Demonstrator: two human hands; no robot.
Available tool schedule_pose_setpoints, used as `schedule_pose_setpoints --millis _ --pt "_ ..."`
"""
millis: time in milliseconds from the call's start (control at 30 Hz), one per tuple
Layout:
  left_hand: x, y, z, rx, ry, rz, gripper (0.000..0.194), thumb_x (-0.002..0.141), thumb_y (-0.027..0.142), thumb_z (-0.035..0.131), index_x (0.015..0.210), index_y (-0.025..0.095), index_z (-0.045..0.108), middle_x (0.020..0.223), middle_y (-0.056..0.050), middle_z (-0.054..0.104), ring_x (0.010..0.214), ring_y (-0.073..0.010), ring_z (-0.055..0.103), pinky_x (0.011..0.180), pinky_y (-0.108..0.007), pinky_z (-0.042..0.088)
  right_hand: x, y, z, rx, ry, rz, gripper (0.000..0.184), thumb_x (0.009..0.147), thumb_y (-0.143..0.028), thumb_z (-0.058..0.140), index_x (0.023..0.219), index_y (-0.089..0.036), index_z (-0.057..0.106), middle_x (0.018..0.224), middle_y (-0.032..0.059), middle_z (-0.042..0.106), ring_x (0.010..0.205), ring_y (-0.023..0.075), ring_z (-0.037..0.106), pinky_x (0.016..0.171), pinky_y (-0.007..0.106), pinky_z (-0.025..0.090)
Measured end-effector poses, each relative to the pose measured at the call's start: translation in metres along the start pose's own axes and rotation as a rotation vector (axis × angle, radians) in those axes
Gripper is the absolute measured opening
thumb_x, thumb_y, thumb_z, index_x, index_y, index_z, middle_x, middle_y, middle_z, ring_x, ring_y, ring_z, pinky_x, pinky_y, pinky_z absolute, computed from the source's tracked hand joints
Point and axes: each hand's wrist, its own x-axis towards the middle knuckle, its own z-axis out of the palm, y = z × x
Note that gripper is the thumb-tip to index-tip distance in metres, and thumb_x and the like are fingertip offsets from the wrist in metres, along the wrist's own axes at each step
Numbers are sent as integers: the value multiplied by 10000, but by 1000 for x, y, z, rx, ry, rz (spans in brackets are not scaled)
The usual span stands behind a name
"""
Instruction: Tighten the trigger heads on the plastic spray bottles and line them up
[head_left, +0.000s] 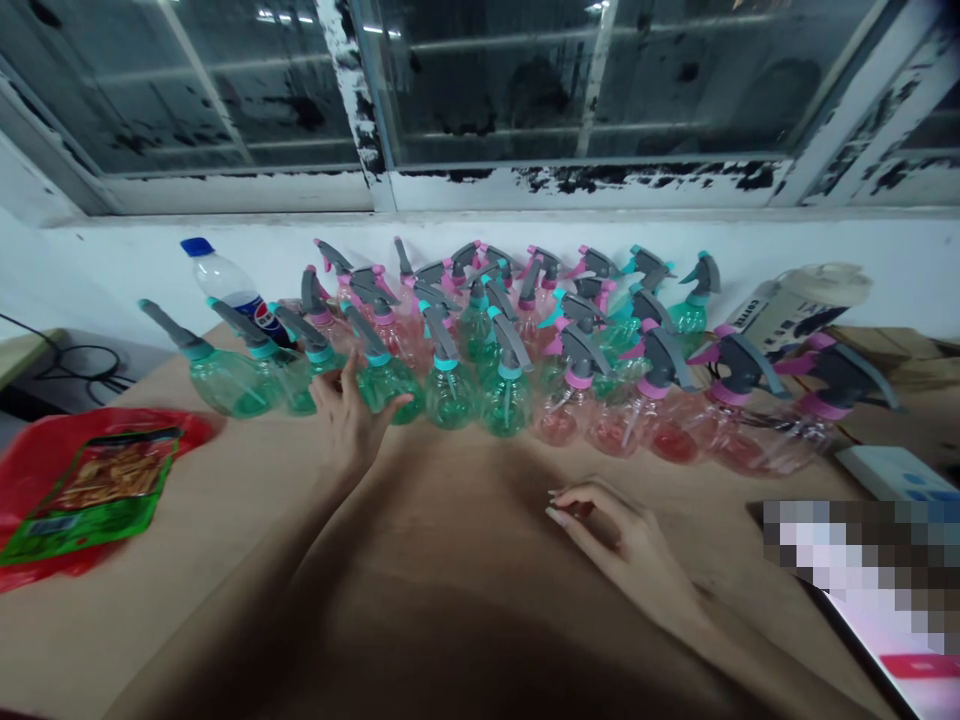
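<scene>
While our left hand (349, 415) spreads by spray bottles (394, 388) and right hand (619, 530) curls loosely, our wooden tabletop (442, 510) below windows (480, 90) has a part-pixelated screen (870, 640).

Near-row spray bottles: green (448, 398) at left, pink (559, 415) at right. Desk (450, 520): plain light brown. Far-left bottle cap (197, 246): blue.

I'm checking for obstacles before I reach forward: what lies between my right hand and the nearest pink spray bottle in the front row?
Nothing but bare, shadowed tabletop shows between your right hand and that pink spray bottle, in the head view.
</scene>
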Motion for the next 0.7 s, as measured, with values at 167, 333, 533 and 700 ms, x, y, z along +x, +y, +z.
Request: schedule_pose_setpoints --millis 167,333,533,700 --pt "-13 37 -13 -136 -78 45 610 801 590 529 1228 158 469 939 -79 519 862 -226 562 748 -339 452 -7 1 -5 10 6 -13 76 859 -252 521 863 -241 596 880 13 648 798 156 620 700 293 502" --pt "3 73 -13 76 -461 -101 763 764 695 464 1312 169 394 700 -30 610 683 -251 623 581 -294 410 -15 -1 -7 29 -1 -22 58 854 -228 539 880 -243 588 898 1 640 843 142 615 748 285 485" --pt "18 83 -11 173 -522 -95 753 762 712 429 1249 141 487 710 -116 652 710 -329 630 584 -352 393 -26 -2 -18 21 10 -24 44 851 -232 546 866 -243 586 881 0 637 844 145 622 747 294 487" --pt "21 82 -17 232 -580 -92 748 802 692 343 1254 110 470 730 -156 640 754 -358 630 582 -365 388 -29 2 -30 20 25 -6 45 855 -232 543 876 -244 581 896 -1 649 856 142 634 764 290 490"
